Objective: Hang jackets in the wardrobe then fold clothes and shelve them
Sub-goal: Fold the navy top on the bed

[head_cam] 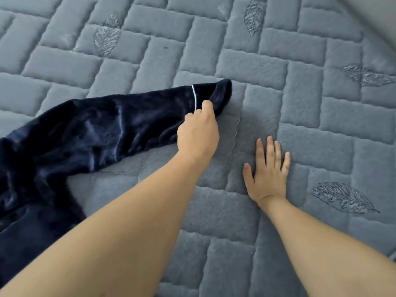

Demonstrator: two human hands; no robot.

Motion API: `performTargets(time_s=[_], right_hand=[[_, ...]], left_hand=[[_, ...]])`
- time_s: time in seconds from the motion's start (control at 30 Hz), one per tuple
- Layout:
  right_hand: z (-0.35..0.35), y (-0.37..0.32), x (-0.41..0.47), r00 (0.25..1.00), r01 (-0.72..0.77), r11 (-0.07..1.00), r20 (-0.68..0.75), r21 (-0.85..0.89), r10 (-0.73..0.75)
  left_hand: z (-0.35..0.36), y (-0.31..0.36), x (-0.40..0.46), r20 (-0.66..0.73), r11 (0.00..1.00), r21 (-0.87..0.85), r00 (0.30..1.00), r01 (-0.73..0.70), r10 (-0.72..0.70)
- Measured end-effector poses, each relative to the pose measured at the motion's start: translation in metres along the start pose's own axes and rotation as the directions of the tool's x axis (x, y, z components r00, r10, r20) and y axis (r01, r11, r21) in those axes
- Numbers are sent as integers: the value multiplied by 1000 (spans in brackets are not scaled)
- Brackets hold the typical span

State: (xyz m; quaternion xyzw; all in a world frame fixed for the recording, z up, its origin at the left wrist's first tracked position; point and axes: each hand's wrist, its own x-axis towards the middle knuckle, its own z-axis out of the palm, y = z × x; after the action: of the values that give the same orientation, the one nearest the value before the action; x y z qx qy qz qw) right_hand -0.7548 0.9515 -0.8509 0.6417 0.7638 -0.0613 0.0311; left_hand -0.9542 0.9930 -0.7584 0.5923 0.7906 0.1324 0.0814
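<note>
My left hand (198, 130) pinches the cuff end of the dark navy garment (85, 133), thumb and fingers curled on the fabric just by the white piping (194, 97). My right hand (267, 168) lies flat, fingers straight, on the grey quilted bed (300, 103), just beside and apart from the cloth. The sleeve's long axis runs from that cuff down and leftward to the bunched body at the left edge. I judge the left hand must lead the fold; the right is nearer only to bare quilt.

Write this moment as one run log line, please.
left hand: pinches navy sleeve cuff | right hand: flat on grey quilted bed cover | step: folding
</note>
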Motion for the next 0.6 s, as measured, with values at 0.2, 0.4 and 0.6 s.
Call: performTargets(time_s=[0.2, 0.4, 0.6], right_hand=[[-37, -76, 0, 988, -70, 992, 143, 101, 55], [-67, -282, -8, 964, 182, 919, 120, 349, -237], [-69, -480, -69, 874, 438, 866, 111, 242, -473]], left_hand=[[-67, -87, -37, 103, 649, -612, 859, 452, -501], [-158, -248, -99, 75, 264, -806, 534, 529, -842], [-234, -436, -234, -171, 164, -696, 61, 699, -983]])
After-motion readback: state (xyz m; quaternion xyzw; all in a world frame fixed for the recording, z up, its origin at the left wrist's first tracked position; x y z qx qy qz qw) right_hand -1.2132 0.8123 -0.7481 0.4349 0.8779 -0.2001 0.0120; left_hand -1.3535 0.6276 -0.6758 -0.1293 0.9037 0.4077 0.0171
